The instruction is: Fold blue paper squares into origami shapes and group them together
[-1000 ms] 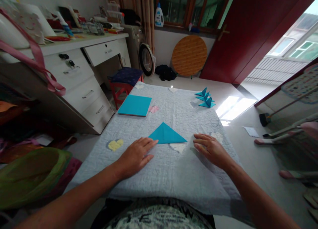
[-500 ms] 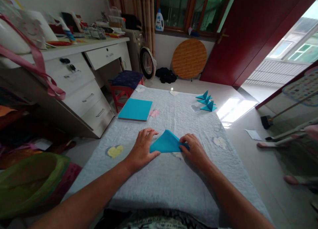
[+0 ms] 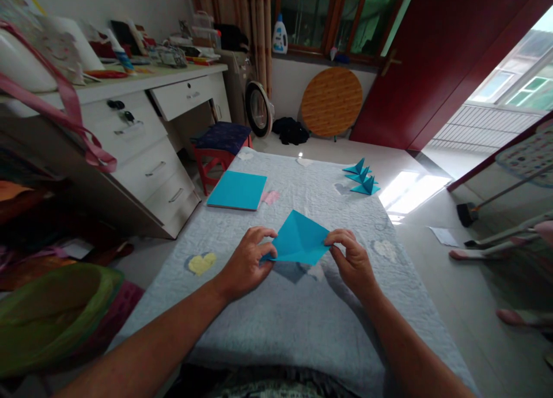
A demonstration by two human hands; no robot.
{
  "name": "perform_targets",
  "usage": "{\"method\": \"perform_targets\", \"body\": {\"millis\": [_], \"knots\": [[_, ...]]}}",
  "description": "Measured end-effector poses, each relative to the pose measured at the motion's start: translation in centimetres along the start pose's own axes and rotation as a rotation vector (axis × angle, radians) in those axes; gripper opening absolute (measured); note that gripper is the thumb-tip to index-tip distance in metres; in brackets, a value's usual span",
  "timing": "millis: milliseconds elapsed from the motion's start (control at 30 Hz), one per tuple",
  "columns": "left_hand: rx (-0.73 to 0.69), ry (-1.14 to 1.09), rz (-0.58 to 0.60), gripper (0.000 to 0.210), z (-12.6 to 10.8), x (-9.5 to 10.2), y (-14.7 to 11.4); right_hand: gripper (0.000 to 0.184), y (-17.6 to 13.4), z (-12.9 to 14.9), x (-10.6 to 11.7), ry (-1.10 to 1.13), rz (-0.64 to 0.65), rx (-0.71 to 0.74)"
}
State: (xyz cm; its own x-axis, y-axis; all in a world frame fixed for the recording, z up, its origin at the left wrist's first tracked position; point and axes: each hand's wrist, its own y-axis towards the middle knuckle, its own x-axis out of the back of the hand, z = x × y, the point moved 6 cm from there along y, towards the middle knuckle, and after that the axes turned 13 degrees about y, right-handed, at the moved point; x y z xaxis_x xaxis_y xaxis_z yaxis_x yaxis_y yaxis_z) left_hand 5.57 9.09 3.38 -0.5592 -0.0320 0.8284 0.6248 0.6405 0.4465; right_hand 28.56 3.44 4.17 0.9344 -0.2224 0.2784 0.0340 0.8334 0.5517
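A blue sheet of origami paper (image 3: 300, 239) is spread between my hands, corner up, with faint creases across it. Its lower edge is lifted off the cloth and casts a shadow below. My left hand (image 3: 253, 260) pinches the left corner between thumb and fingers. At the right corner, my right hand (image 3: 351, 254) grips the paper in a pinch. A stack of blue paper (image 3: 237, 190) lies flat at the back left of the table. Several folded blue paper pieces (image 3: 365, 185) with upright points stand in a row at the back right.
A pale quilted cloth with heart patches covers the table (image 3: 259, 323). To the left stand a white drawer desk (image 3: 147, 162), a red stool (image 3: 220, 141) and a green bin (image 3: 56, 317). A broom (image 3: 469, 213) and a rack are off to the right.
The paper was a folded triangle lying on the cloth; now it is opened out into a square and raised at its near side. My right hand has moved slightly right and up with its corner.
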Motion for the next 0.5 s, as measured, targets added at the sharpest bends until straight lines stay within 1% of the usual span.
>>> {"method": "perform_targets", "body": {"millis": [133, 200, 267, 367, 433, 500], "knots": [[-0.078, 0.079, -0.181, 0.016, -0.6, 1.6, 0.0, 0.019, 0.0, 0.7, 0.0, -0.156, -0.021, 0.062], [-0.126, 0.175, -0.232, 0.013, -1.1, 2.0, -0.1, 0.02, -0.1, 1.1, -0.4, -0.226, 0.004, 0.088], [-0.166, 0.287, -0.243, 0.01, -1.7, 2.0, -0.2, 0.024, -0.4, 1.3, -1.0, -0.238, 0.059, 0.101], [-0.208, 0.422, -0.234, 0.012, -2.5, 1.7, -0.5, 0.03, -0.8, 1.2, -2.2, -0.174, 0.182, 0.101], [-0.233, 0.441, -0.229, 0.014, -2.9, 1.5, -0.7, 0.028, -1.1, 1.0, -2.7, -0.132, 0.234, 0.102], [-0.275, 0.391, -0.212, 0.013, -3.1, 1.5, -0.9, 0.023, -1.2, 0.8, -2.6, -0.111, 0.237, 0.097]]}}
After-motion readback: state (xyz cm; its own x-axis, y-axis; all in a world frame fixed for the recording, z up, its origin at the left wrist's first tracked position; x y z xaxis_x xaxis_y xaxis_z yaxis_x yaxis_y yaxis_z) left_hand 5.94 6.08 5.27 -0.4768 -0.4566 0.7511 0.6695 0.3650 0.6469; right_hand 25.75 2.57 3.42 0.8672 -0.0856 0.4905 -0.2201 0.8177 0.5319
